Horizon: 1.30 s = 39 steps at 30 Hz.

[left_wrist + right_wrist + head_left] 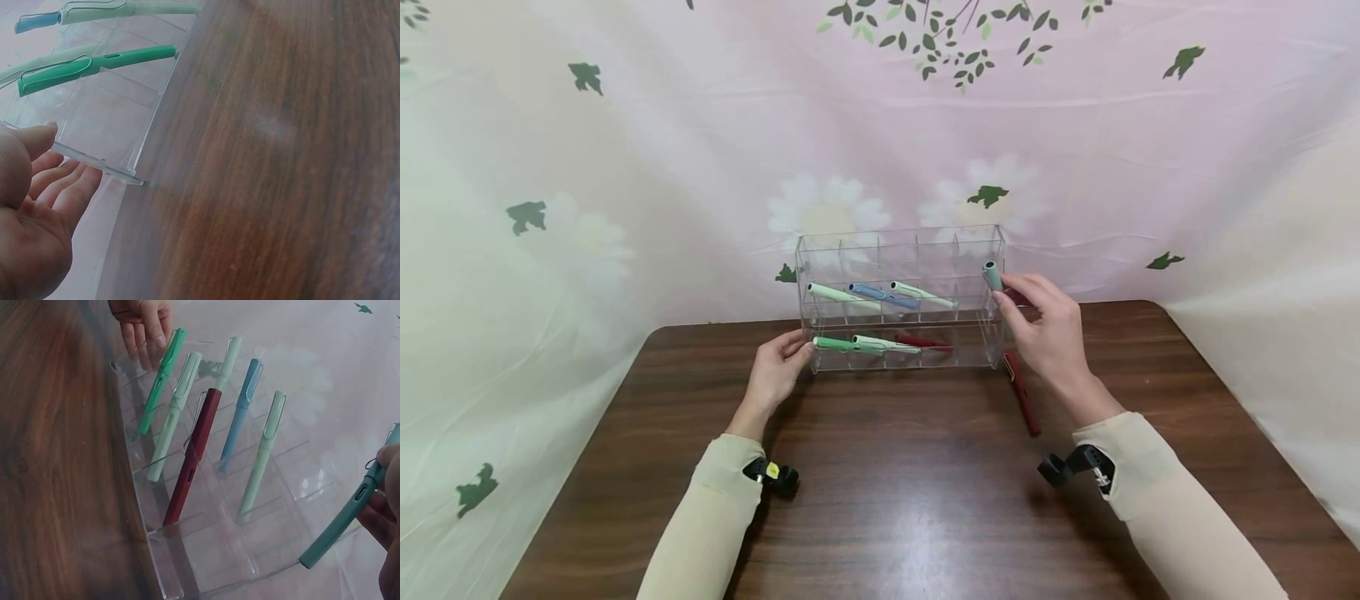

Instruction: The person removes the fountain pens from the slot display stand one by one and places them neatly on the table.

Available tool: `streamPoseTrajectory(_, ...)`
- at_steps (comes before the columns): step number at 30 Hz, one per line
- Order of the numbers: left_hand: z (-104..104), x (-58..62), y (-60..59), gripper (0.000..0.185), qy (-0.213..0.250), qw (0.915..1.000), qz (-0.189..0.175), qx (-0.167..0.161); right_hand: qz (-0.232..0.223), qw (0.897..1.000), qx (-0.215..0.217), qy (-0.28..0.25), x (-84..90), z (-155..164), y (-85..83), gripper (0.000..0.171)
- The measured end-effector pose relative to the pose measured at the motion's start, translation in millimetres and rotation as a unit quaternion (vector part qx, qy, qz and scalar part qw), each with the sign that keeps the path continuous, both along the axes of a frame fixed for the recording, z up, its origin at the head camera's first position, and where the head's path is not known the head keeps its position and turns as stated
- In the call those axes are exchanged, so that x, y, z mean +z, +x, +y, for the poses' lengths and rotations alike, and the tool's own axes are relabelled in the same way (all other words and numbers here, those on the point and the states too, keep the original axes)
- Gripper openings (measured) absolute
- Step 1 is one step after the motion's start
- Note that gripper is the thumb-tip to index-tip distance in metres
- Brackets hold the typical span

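A clear acrylic pen holder (901,250) stands on the brown table (887,492). Its upper row holds two pale green pens and a blue pen (883,296). The lower row holds a green pen (835,343), a pale green one and a dark red pen (922,341). My left hand (797,350) rests straight fingers (59,184) against the holder's left end (106,125). My right hand (1011,296) pinches a teal pen (992,275) at the holder's right end. In the right wrist view the teal pen (347,515) slants down over the holder's end compartment (206,544).
Another dark red pen (1022,392) lies on the table just right of the holder, below my right hand. A floral cloth backdrop (625,167) hangs behind and around the table. Bare wood stretches in front of the holder.
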<state>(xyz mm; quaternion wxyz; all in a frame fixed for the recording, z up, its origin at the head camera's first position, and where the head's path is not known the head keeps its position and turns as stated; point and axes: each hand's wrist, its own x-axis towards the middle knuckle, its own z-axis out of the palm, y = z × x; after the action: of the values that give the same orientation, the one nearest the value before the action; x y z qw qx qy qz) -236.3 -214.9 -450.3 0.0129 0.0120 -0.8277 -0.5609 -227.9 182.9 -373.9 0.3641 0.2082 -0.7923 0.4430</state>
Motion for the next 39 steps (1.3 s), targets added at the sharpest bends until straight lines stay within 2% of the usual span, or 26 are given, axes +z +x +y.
streamPoseTrajectory(9,-1.3,1.5,0.2,0.048,-0.006,0.9999,0.002,0.008,-0.041,0.999,-0.004,-0.027,-10.0,9.2,5.2,0.021)
streamPoseTrajectory(16,0.1,2.2,1.1,0.048,-0.015,0.9999,0.001,0.003,-0.073,0.997,-0.025,-0.025,-24.0,18.9,9.7,0.019)
streamPoseTrajectory(31,2.3,3.0,2.2,0.049,-0.004,1.0000,-0.005,0.000,-0.126,0.988,-0.087,0.025,-49.0,37.1,17.7,0.020)
streamPoseTrajectory(36,2.6,3.5,2.4,0.049,-0.002,1.0000,-0.005,-0.001,-0.155,0.981,-0.105,0.053,-57.8,43.8,19.6,0.019)
streamPoseTrajectory(39,2.9,3.9,2.6,0.049,0.001,1.0000,-0.004,-0.001,-0.186,0.973,-0.113,0.073,-62.2,48.1,20.8,0.020)
